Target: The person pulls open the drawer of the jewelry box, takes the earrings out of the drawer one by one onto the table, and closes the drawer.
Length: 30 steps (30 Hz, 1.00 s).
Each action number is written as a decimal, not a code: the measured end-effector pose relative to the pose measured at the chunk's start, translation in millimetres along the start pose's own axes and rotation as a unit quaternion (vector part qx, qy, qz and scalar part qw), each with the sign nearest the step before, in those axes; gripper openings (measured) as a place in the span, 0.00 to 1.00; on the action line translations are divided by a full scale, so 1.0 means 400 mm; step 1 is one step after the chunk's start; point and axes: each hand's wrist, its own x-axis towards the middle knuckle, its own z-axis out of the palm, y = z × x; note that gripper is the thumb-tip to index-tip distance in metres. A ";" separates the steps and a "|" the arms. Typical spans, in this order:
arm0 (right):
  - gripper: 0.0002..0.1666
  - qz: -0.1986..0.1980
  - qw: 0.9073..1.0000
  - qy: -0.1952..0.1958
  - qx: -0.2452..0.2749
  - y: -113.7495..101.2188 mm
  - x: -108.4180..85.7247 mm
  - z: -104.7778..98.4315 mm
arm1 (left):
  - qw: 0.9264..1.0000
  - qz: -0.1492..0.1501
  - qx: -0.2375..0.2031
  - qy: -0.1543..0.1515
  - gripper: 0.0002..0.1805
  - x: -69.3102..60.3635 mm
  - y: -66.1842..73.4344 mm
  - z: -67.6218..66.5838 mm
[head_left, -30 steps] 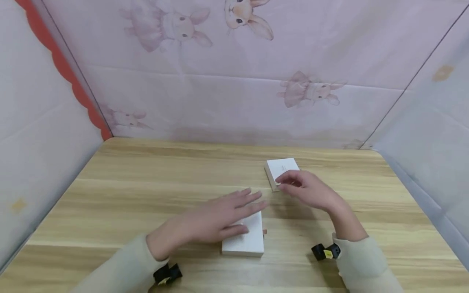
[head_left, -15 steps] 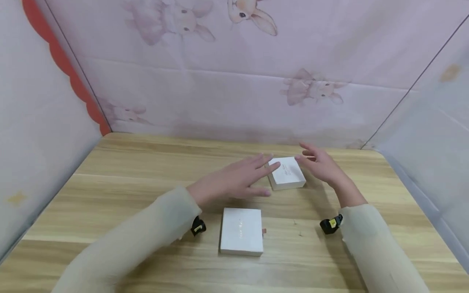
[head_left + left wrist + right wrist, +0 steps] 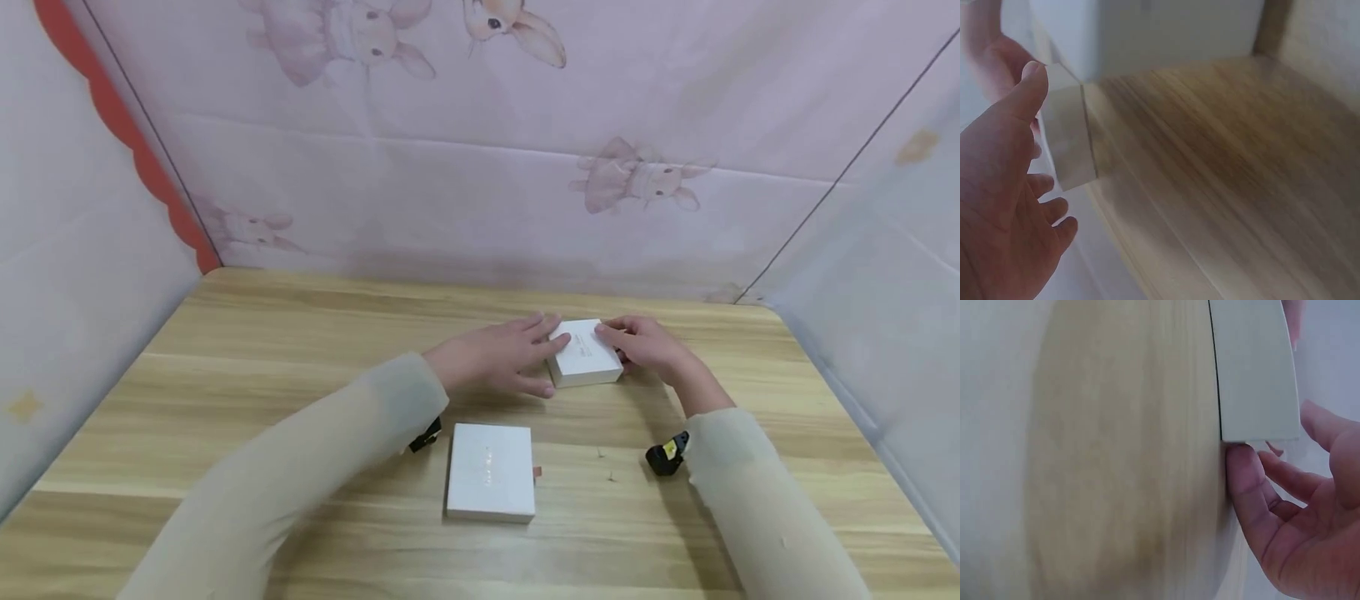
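A white box [image 3: 585,354] with faint lettering on its lid lies flat toward the back of the table. My left hand [image 3: 517,358] is at its left side, fingers spread, fingertips over the lid's left edge. At the box's right end is my right hand [image 3: 648,346], its thumb near the lid edge. In the right wrist view, a curled fingertip [image 3: 1244,465] touches the box's end, and another finger lies by a small reddish ribbon tab [image 3: 1275,449]. The thumb there stands apart from the tab. A second white box [image 3: 491,471] lies nearer me, untouched by either hand.
The wood-grain table [image 3: 300,333] carries both boxes. A reddish tab [image 3: 537,472] sticks out of the nearer box's right side. Behind the table rises a pink rabbit-print cloth [image 3: 450,200], with pale walls at both sides.
My left hand has left the nearer box and moved forward and right to the farther one. My right hand has moved from that box's front to its right end and closed in on it.
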 end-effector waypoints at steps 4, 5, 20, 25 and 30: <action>0.38 -0.003 1.000 -0.008 -0.004 -0.009 0.001 0.022 | 1.000 0.001 0.027 0.000 0.49 0.001 -0.014 0.015; 0.38 -0.003 1.000 -0.012 0.002 -0.012 0.002 0.028 | 0.999 0.000 0.032 0.002 0.49 -0.001 -0.017 0.019; 0.28 0.018 0.998 -0.050 0.028 -0.075 0.002 0.091 | 0.997 0.038 0.057 0.043 0.44 -0.042 -0.043 0.050; 0.27 0.018 0.998 -0.058 0.027 -0.088 0.003 0.111 | 0.996 0.037 0.061 0.044 0.42 -0.058 -0.050 0.065; 0.27 0.023 0.997 -0.063 0.032 -0.099 0.003 0.133 | 0.996 0.043 0.068 0.049 0.41 -0.083 -0.057 0.076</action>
